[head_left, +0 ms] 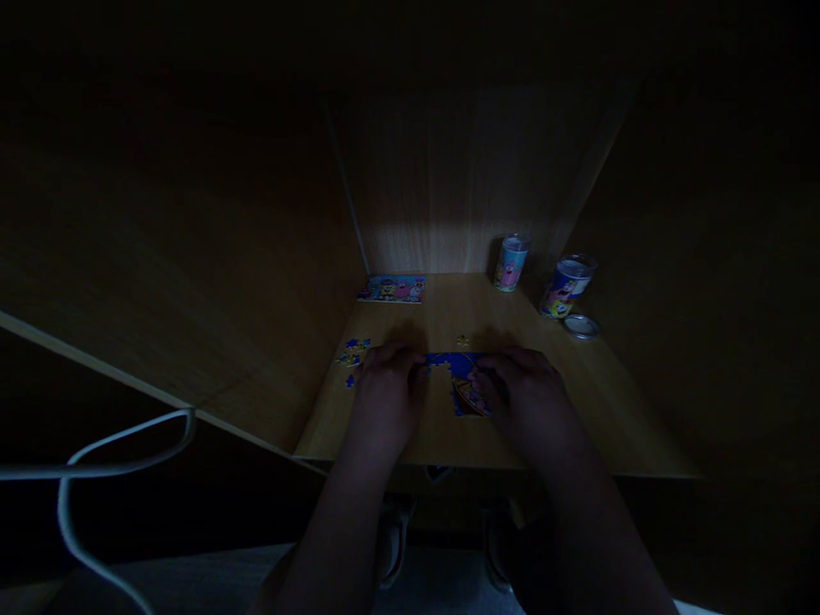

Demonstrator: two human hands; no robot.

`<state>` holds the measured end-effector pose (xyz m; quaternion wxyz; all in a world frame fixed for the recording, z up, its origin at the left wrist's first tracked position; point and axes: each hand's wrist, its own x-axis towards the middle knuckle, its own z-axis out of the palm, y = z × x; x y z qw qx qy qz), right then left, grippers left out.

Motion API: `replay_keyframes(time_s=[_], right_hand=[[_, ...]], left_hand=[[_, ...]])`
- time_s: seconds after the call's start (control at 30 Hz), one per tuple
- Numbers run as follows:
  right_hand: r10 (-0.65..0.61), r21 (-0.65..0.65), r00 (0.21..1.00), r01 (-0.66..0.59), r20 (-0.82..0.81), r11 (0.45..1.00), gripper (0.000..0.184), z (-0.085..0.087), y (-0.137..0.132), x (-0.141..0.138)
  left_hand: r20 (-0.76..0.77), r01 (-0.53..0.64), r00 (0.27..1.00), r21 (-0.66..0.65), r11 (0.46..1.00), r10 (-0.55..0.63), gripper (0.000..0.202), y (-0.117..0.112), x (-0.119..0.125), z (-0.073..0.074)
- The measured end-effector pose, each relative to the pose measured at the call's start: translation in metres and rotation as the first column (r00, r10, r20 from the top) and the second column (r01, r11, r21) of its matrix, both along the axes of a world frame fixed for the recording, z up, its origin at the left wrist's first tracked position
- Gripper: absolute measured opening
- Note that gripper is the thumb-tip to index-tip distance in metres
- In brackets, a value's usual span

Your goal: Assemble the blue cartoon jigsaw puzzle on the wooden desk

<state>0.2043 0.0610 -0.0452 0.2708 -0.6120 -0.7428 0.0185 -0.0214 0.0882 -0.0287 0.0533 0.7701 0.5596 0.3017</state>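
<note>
Watching both hands rest on the half-built puzzle [450, 369] mid-worktop [602, 418]: left hand [388, 386] at its nine o'clock edge, right hand [526, 391] at three, fingers close together, too dark to tell any pinch. A sideways shove could split joined pieces, I reckon, or scatter the loose pieces [354, 350] at ten o'clock.

Blue cartoon-printed puzzle [456, 376] on tan woodgrain desk [448, 316].

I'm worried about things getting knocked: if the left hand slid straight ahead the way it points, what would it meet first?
Probably the cartoon picture card lying flat at the back of the desk. The stretch between it and the left hand looks free, though dim light hides detail.
</note>
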Motion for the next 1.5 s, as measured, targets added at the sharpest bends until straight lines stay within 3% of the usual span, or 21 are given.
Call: replay_keyframes(time_s=[0.83, 1.2, 1.5], right_hand=[[-0.005, 0.007, 1.0, 0.005, -0.016, 1.0, 0.021, 0.0021, -0.0008, -0.0015], [-0.011, 0.002, 1.0, 0.011, -0.009, 1.0, 0.021, 0.0004, -0.0008, -0.0011], [-0.013, 0.002, 1.0, 0.013, 0.011, 1.0, 0.022, 0.0013, -0.0001, -0.0008]], left_hand=[[-0.058, 0.067, 0.996, 0.031, 0.997, -0.065, 0.006, -0.0024, 0.0013, 0.0005], [-0.035, -0.016, 0.999, 0.007, 1.0, 0.016, 0.014, -0.0009, 0.0019, 0.0015], [-0.058, 0.041, 0.998, 0.029, 0.999, -0.04, 0.027, -0.0014, -0.0005, -0.0019]])
